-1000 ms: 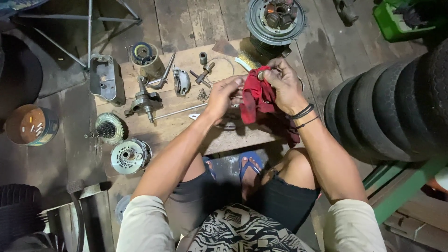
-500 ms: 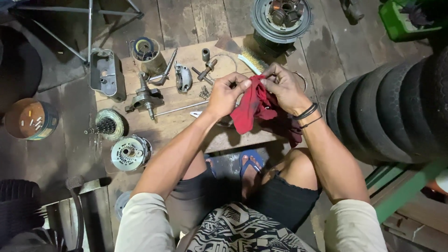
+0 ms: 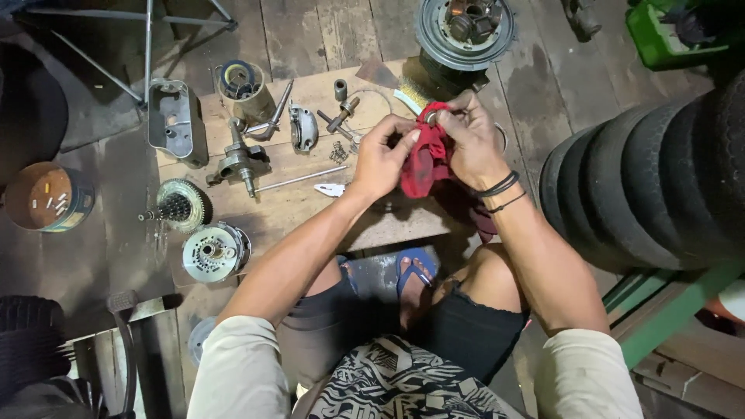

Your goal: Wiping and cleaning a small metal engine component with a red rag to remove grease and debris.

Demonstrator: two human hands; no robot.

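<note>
Both hands pinch a red rag between them: left hand low, right hand gripping a small metal part.

One view only — a head-worn camera looking almost straight down over the person's own arms and knees onto the low wooden board and floor — near, at arm's reach.

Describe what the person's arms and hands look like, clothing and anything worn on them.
Both arms are bare from the short, pale cream sleeves down. The right wrist carries thin black bands, two close together and a third a little further up the forearm. The left hand and right hand are bare, with no gloves; no rings or watch show.
</note>
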